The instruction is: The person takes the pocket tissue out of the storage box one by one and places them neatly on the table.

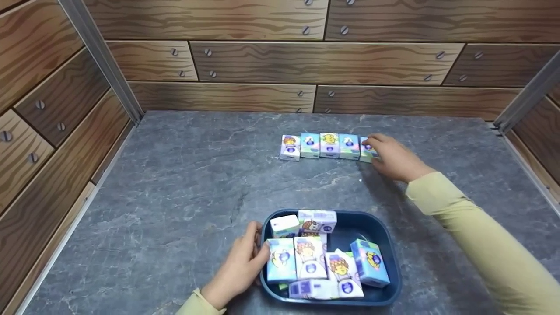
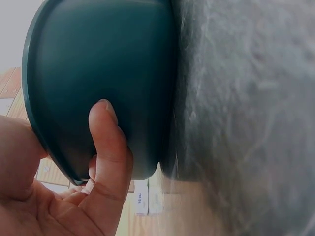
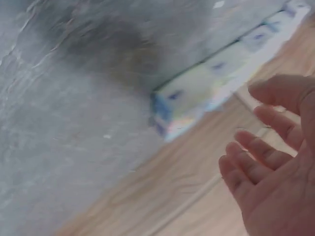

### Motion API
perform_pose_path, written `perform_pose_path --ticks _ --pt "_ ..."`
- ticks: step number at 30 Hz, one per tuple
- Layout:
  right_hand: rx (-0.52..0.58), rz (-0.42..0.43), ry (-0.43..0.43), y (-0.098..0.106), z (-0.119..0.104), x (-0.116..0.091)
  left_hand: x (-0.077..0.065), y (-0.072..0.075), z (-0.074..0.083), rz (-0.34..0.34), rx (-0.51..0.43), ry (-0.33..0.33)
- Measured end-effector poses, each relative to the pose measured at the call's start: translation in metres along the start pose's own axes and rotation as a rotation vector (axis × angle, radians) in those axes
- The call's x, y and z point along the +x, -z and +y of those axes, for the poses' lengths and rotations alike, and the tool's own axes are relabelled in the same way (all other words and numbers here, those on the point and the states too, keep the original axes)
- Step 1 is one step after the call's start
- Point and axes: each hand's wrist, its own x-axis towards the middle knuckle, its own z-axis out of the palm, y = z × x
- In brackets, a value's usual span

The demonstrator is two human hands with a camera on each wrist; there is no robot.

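Left hand (image 1: 239, 266) grips the blue tub (image 1: 350, 226); beyond it, the loose, empty right hand (image 1: 397, 159) might skew a row of boxes (image 1: 329, 145) by brushing its end.

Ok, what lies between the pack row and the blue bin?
In the head view, bare gray tabletop, save a tiny white speck, separates the pack row from the blue bin.

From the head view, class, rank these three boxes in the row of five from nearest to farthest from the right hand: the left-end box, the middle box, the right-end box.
1. Right-end box: partly covered by the right hand in this view.
2. Middle box: third in the row, to that hand's left.
3. Left-end box: at the row's far left.
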Motion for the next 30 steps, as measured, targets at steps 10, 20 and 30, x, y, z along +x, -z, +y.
perform_pose_path --ticks 10,20,30 --pt "0.011 0.111 0.233 0.014 -0.067 -0.058 -0.002 0.002 0.000 0.026 0.035 -0.032" --pt "-0.051 0.081 0.301 0.005 -0.082 -0.067 -0.001 -0.002 -0.001 0.010 0.010 -0.016" --pt "0.034 -0.148 -0.116 -0.016 0.004 -0.017 0.000 -0.001 0.000 0.001 0.003 0.002"
